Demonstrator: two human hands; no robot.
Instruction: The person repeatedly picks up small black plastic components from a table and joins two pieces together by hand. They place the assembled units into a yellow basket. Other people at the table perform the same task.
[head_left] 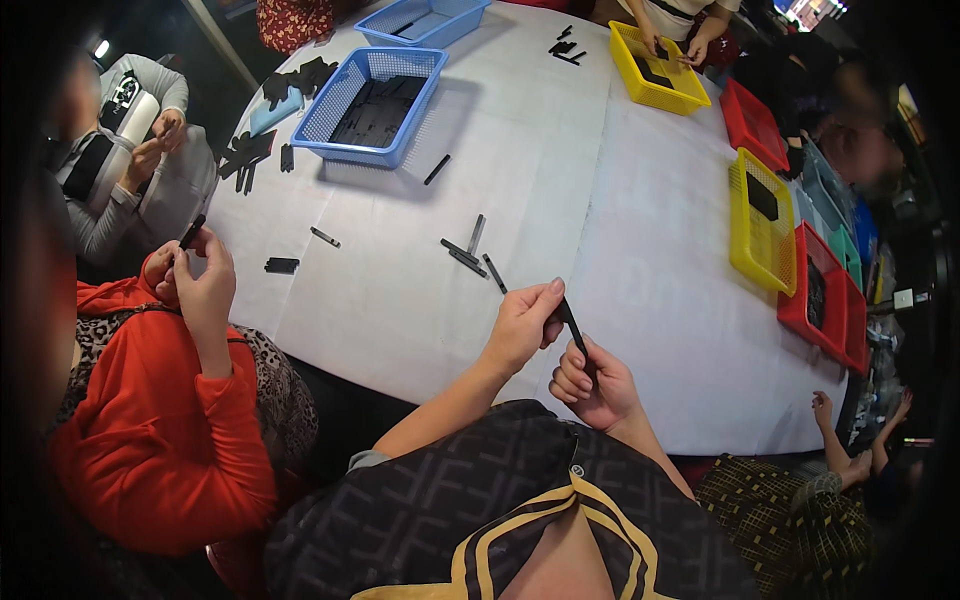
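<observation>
Between my two hands, above the near edge of the white table (430, 330), is a slim black stick (571, 322), tilted with its upper end to the left. My left hand (527, 322) is closed at its upper part, the thumb pressed along it. Lower down, the fingers of my right hand (600, 388) wrap round the stick, and its bottom end is partly hidden there. Just beyond my left hand lies a thin dark stick (494, 273). A little farther left is a small group of black sticks (463, 257). Their exact kind is too small to tell.
A blue basket (370, 154) of black pieces stands far left. Yellow baskets (737, 215) and red baskets (801, 285) line the right side. A person in a red top (160, 430) works close on my left, and others sit round the table.
</observation>
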